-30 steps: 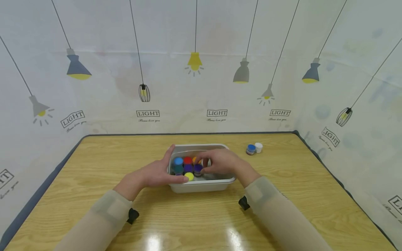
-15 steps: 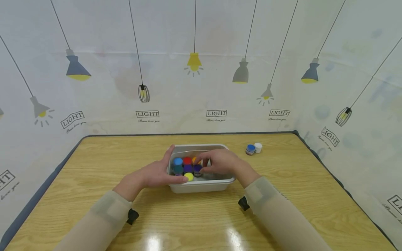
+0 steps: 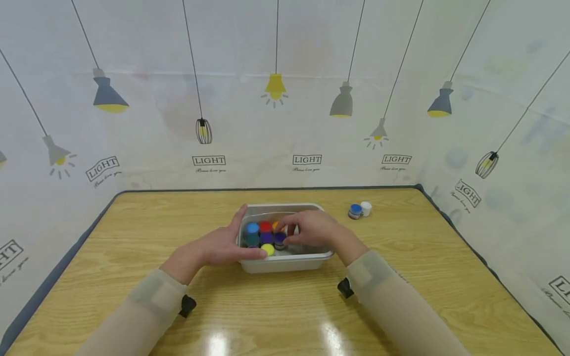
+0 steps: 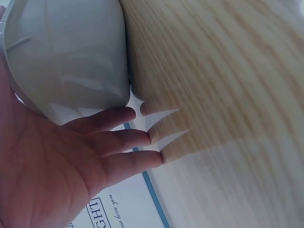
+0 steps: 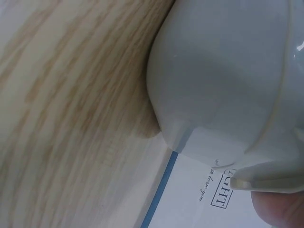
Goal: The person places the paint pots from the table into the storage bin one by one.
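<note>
A grey plastic bin [image 3: 282, 265] stands on the table with several small jars at its left end. Their lids are light blue [image 3: 252, 228], red [image 3: 265, 227], orange [image 3: 276, 226], yellow [image 3: 267, 249] and darker shades. My left hand [image 3: 218, 245] spans the bin's left end, thumb along the near rim by the yellow lid. In the left wrist view its fingers [image 4: 126, 142] stretch out nearly straight beside the bin's outer wall. My right hand [image 3: 313, 228] reaches inside, thumb and fingertips pinching a jar with a dark purple lid [image 3: 280, 238]. The right wrist view mostly shows the bin's outer wall.
Right of the bin, toward the back of the wooden table [image 3: 285, 306], stand a blue-lidded jar [image 3: 355, 211] and a white-lidded jar [image 3: 366, 208], side by side. A printed cloth [image 3: 249, 128] with lamp pictures rises behind the table and along both sides.
</note>
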Demonstrator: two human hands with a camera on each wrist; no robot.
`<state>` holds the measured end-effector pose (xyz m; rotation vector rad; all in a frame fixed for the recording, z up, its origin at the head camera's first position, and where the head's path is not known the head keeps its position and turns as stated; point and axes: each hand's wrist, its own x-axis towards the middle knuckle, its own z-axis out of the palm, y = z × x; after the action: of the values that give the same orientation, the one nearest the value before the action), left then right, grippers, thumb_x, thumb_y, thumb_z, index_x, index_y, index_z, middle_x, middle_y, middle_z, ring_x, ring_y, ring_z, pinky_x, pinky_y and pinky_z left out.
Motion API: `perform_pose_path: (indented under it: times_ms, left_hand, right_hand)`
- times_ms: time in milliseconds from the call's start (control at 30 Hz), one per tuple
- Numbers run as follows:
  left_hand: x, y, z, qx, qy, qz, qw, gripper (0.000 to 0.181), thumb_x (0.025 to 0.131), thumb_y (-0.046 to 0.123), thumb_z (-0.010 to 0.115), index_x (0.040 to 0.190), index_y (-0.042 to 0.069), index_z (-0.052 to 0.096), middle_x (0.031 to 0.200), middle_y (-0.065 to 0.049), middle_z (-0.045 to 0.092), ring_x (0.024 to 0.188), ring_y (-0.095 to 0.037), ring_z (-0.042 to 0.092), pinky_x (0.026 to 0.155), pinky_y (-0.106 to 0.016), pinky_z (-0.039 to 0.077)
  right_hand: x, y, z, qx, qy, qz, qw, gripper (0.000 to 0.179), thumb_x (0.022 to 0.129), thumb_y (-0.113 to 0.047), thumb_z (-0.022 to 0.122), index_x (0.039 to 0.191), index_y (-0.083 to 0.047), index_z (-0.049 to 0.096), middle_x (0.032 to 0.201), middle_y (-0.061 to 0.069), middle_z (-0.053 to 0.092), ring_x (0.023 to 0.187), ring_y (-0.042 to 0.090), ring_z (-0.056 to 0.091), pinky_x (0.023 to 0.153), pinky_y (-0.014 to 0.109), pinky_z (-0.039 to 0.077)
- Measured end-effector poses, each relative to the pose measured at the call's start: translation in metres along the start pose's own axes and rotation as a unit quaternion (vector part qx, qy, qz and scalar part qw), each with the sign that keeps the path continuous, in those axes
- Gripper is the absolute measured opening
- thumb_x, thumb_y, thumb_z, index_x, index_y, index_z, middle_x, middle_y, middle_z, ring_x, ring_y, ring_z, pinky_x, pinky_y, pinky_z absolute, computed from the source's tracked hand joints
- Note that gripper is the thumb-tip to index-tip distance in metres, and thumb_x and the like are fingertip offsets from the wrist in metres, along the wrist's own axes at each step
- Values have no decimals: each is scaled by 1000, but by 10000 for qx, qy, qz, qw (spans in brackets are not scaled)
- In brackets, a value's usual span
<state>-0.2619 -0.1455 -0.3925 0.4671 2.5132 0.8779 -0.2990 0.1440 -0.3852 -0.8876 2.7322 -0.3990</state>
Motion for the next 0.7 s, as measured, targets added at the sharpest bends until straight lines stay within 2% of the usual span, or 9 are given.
perform_pose_path:
  times_ms: [400, 700]
  left_hand:
    - [-1, 1, -1, -23, 13, 96, 10000, 143, 83, 84, 76, 176, 25, -16, 169, -29, 44, 147, -44, 55, 123, -66, 42]
    - [-1, 0, -1, -43, 2, 69, 10000, 142, 83, 84, 76, 176, 28, -17, 170, -28, 44, 146, -44, 56, 123, -66, 42]
  right_hand:
    - [0, 0, -1, 38, -14, -20, 10000, 30, 103, -38, 79, 133, -39, 75, 107, -15, 75, 89, 9, 66, 84, 33, 57]
    - [-2, 0, -1, 276, 40, -28, 9996, 30, 102, -40, 79, 132, -41, 75, 105, -15, 73, 88, 11, 67, 83, 34, 57]
